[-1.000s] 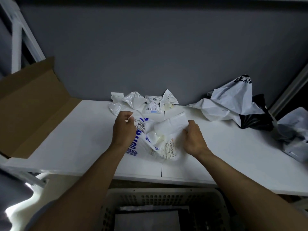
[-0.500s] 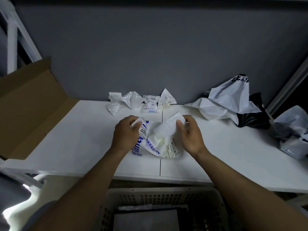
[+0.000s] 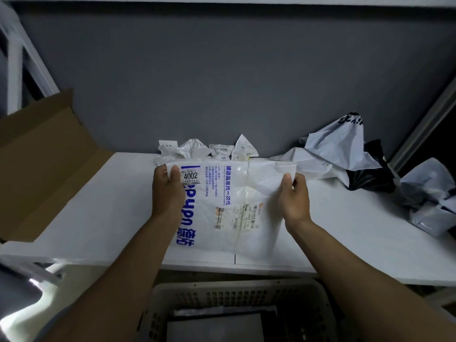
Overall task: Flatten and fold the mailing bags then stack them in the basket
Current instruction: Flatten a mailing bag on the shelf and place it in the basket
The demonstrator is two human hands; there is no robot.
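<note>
Pinching bag (image 3: 229,188) top corners w/ L hand (image 3: 167,191) & R hand (image 3: 294,198), thumbs on top; spread over table (image 3: 93,213), basket (image 3: 234,287) below.

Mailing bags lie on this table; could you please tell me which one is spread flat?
The white bag with blue lettering, its far corners pinched by the left hand and right hand; the grey pile and small bags are crumpled.

Box (image 3: 44,169) at table (image 3: 98,218) left, bag pile (image 3: 340,154) right, basket (image 3: 234,290) in front.
</note>
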